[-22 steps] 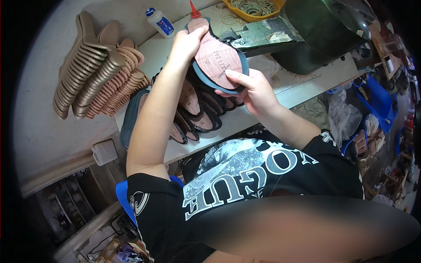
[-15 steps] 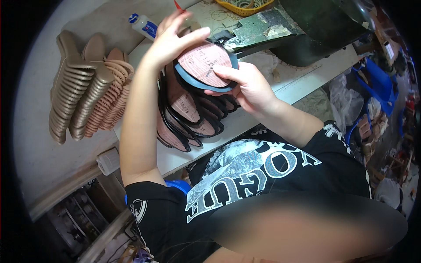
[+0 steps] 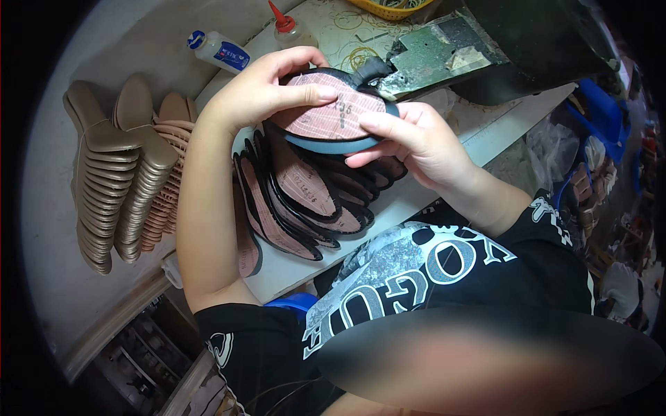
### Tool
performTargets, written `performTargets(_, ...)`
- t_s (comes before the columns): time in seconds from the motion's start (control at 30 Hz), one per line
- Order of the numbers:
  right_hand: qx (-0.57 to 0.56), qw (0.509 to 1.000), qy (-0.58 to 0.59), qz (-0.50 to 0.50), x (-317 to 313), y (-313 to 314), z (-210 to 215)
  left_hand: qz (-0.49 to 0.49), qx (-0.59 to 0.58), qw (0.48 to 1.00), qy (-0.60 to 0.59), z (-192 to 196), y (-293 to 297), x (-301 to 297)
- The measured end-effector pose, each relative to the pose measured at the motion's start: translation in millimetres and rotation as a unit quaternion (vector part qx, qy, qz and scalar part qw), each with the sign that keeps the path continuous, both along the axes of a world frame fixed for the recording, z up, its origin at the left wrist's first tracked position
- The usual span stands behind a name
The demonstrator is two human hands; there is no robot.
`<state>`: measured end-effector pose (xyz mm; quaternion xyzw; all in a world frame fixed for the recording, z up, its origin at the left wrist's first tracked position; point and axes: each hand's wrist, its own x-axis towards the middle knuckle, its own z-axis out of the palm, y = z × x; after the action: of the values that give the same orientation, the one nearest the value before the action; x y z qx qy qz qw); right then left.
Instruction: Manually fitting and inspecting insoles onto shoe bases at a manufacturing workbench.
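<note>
An insole (image 3: 316,123) with a pink lined face, a black rim and a blue-grey edge is held up over the table. My left hand (image 3: 277,87) grips its left end, thumb lying across the pink face and fingers behind the far edge. From the right, my right hand (image 3: 427,139) pinches the other end, thumb on top and fingers underneath. Just below the held piece, several similar pink insoles with black rims (image 3: 303,180) overlap in a row on the white table (image 3: 281,272).
Stacked bronze soles (image 3: 107,187) and pinkish soles (image 3: 166,194) stand at the left. Behind my hands are a white bottle with a blue cap (image 3: 218,52), a red-nozzled bottle (image 3: 288,31) and a yellow basket (image 3: 392,10). A dark green machine (image 3: 444,55) extends at the far right.
My left hand has come down from beside the red-nozzled bottle onto the insole, now holding its left end. The insole has tilted, and the view has shifted slightly.
</note>
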<state>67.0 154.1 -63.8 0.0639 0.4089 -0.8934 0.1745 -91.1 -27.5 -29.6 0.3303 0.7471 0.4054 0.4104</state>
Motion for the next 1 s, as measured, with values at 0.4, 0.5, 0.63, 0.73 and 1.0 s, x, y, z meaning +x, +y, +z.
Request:
performTargets(0.4,0.045,0.998,0.032,-0.009,-3.7,0.6,3.2,0.148,-0.045,0.986,-0.055,5.6,-13.2,34.0)
performTargets(0.5,0.054,0.998,0.036,-0.005,-7.5,1.2,0.2,0.231,-0.024,0.966,-0.114,8.1,-12.7,52.8)
performTargets(0.63,0.08,0.996,0.044,0.009,-9.0,4.3,-2.1,0.238,-0.057,0.968,-0.054,8.7,-12.3,63.1)
performTargets(0.73,0.106,0.993,0.048,0.022,-6.3,6.1,-1.0,0.258,-0.131,0.957,-0.038,13.4,-9.2,70.3)
performTargets(1.0,0.171,0.979,0.067,0.091,13.3,23.0,-12.3,0.294,-0.15,0.934,-0.136,26.4,9.9,99.5)
